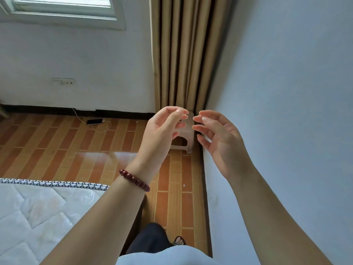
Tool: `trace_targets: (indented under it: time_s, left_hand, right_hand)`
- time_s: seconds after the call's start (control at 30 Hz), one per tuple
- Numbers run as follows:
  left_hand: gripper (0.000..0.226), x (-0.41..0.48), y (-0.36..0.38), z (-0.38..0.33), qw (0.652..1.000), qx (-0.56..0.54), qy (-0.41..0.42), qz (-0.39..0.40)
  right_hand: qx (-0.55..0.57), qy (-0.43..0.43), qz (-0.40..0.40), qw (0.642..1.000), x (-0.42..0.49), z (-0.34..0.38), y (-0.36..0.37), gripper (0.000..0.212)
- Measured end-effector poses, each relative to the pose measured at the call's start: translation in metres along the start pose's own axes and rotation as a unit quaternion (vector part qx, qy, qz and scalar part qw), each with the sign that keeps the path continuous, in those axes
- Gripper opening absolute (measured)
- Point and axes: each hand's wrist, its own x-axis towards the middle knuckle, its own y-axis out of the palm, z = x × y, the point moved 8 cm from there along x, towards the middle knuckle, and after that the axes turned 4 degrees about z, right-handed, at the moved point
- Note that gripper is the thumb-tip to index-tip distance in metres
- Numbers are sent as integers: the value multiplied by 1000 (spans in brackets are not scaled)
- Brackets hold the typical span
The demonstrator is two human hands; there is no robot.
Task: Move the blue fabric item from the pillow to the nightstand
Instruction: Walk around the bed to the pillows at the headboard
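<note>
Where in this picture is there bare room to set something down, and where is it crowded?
Free: the white mattress corner at lower left is bare. So is the tiled floor between the mattress edge and the window wall, except where the phone and its cable lie. Crowded: the corner by the curtain, where the small stool stands, and the narrow strip beside the wall.

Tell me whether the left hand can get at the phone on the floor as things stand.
Probably not without stepping closer. The left hand is raised, open and empty, while the phone lies on the floor by the far wall, beyond the mattress corner. Nothing blocks the bare floor between them.
</note>
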Motion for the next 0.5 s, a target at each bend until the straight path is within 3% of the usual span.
trace_targets:
  time_s: [0.5]
  left_hand:
    - [21, 268, -88, -9, 999, 3, 4, -40]
  right_hand:
    - [34, 8, 43, 998, 294, 11, 45, 13]
